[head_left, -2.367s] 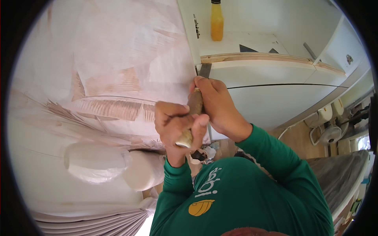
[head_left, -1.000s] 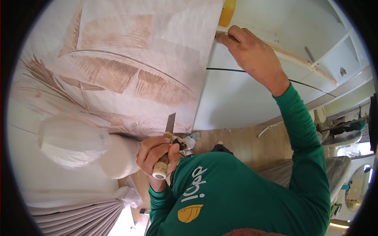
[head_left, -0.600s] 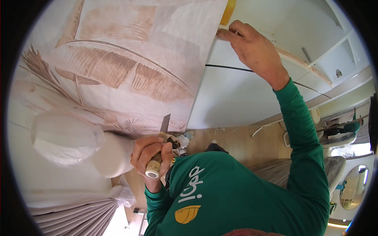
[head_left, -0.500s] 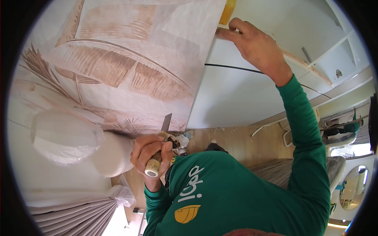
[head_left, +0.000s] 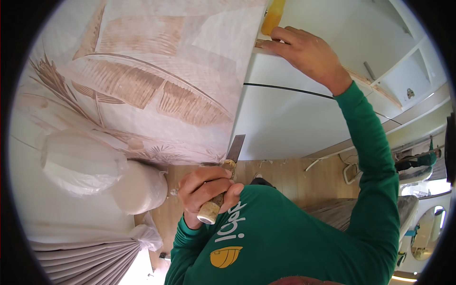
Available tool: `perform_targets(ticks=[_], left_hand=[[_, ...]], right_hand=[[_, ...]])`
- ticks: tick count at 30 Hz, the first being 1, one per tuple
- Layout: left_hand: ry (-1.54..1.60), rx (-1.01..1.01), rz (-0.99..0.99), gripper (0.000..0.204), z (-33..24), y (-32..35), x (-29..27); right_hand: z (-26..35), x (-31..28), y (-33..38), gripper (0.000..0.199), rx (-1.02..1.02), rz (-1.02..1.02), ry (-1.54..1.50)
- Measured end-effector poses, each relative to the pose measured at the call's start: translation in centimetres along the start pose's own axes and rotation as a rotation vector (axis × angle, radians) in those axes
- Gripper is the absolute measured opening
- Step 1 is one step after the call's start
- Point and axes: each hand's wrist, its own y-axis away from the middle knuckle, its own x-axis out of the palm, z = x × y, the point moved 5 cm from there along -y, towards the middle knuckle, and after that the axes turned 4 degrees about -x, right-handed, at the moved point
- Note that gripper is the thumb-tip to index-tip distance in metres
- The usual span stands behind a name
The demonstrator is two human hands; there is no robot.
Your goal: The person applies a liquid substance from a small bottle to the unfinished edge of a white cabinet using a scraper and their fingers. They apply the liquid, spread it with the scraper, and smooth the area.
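Observation:
My left hand [head_left: 209, 192] is wrapped round the pale wooden handle of a chisel [head_left: 235, 148]. Its flat metal blade points up and away from me, in front of the white cabinet's [head_left: 280, 123] lower left corner. At the far end of my outstretched arm, my right hand [head_left: 311, 54] is closed, its fingertips pinching at the end of a thin wooden strip [head_left: 258, 43] on the cabinet's top edge, close to the wall. The fingers partly hide the strip. Just beyond them is a yellow rounded object [head_left: 273, 18], cut off by the view's edge.
A leaf-patterned wall panel [head_left: 147, 85] stands at the left. Below it are plastic-wrapped round items [head_left: 140, 187] and a gathered curtain [head_left: 90, 261]. Scraps lie on the wooden floor [head_left: 294, 171]. A plastic-covered piece of furniture [head_left: 327, 209] stands to the right.
My left hand has moved right and a little forward with the chisel, whose blade now overlaps the cabinet. My right hand stays at the strip while the view shifts slightly.

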Motion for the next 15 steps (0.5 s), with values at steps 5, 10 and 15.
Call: perform_targets(ticks=[5,10,15], left_hand=[[-0.042,-0.009,0.002,0.022,0.5,-0.2,0.4],[-0.078,-0.04,-0.035,0.021,0.9,-0.1,0.8],[-0.102,-0.058,-0.066,0.021,1.1,-0.3,1.5]], right_hand=[[0.7,0.0,-1.9,0.012,-0.24,0.037,0.144],[1.4,0.2,-2.8,0.009,-0.398,0.057,0.259],[-0.5,0.8,-3.0,0.007,-0.315,0.02,-0.095]])
